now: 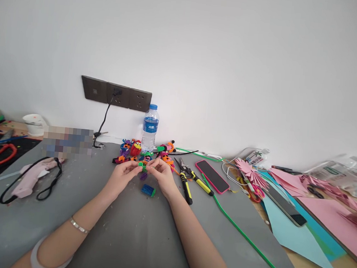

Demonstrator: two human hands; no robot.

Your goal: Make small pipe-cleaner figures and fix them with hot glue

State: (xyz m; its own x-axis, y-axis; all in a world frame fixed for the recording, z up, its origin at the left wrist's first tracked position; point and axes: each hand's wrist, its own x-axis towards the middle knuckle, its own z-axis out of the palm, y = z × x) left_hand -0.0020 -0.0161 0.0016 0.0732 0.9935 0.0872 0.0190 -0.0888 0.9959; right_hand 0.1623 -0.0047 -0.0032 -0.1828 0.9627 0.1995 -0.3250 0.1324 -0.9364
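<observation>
Both of my hands meet over the grey tabletop, in front of a group of small fuzzy figures. My left hand [123,178] and my right hand [162,175] are closed, fingertips pinching a small green piece of pipe cleaner [140,164] between them. Fingers partly cover it, so its full shape does not show. Just behind lie the colourful figures [135,147], in purple, red, orange and green. A short blue piece with a green end [148,190] rests on the table below my hands. A long green pipe cleaner [241,229] lies to the right.
Black-and-yellow cutters [187,185] and a pink-cased phone [212,176] lie right of my hands. A water bottle [149,133] stands by the wall. At left are a pink glue gun [30,178] with its cord and scissors [2,155]. Coloured paper [297,238] covers the right side.
</observation>
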